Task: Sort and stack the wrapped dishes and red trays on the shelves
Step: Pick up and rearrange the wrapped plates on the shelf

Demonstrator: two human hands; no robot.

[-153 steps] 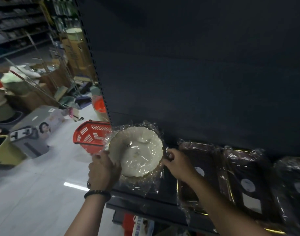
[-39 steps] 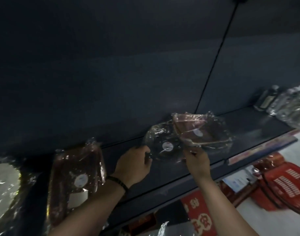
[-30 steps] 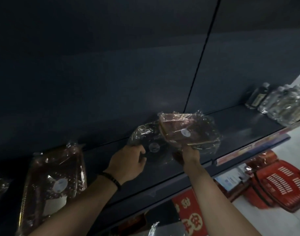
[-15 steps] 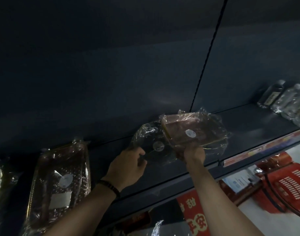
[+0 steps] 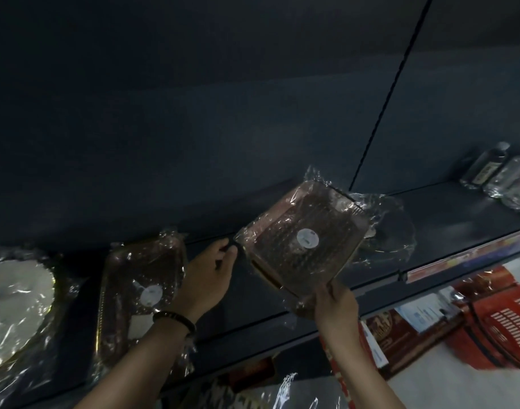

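A wrapped red-brown rectangular tray (image 5: pixel 303 231) with a round white sticker is held tilted above the dark shelf (image 5: pixel 459 214). My right hand (image 5: pixel 337 305) grips its near lower corner. My left hand (image 5: pixel 208 276) pinches the wrap at its left corner. Behind the tray's right edge, a wrapped dark round dish (image 5: pixel 394 228) lies on the shelf. A second wrapped tray (image 5: pixel 141 290) lies on the shelf to the left, partly behind my left wrist. A wrapped white dish (image 5: pixel 14 302) lies at the far left.
Several clear bottles (image 5: pixel 500 172) stand at the shelf's far right. A red plastic basket (image 5: pixel 506 326) and red printed boxes (image 5: pixel 400 335) sit on the floor below right. The shelf's dark back panel rises close behind everything.
My left hand has let go of the dark round dish, which now lies on the shelf, and taken the tray's corner. The tray has tilted up and shifted left.
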